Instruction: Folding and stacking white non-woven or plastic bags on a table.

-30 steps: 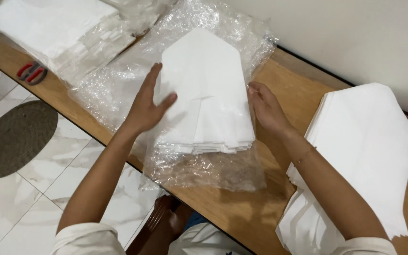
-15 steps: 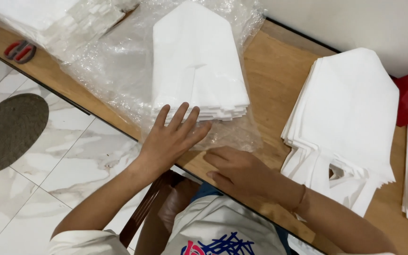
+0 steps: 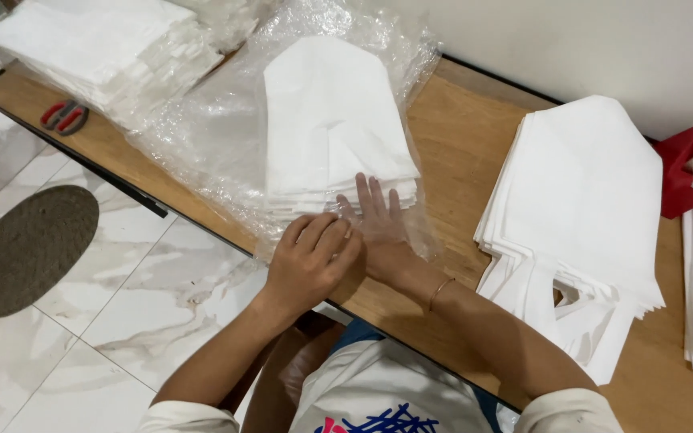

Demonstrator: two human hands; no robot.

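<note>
I am pinching the clear plastic bag's [image 3: 202, 136] near edge with my left hand [image 3: 310, 261]; my right hand [image 3: 378, 228] is lying flat inside it. Bagged stack of white folded pieces [image 3: 330, 128]: resting mid-table [image 3: 451, 136], likely light, soft, slippery; grip the open edge.

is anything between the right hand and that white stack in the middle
Yes, thin clear plastic. The right hand lies flat at the near edge of the white stack, with a layer of the clear plastic bag over its fingers. The left hand grips the bag's near edge. Whether the fingertips actually touch the stack is unclear.
</note>
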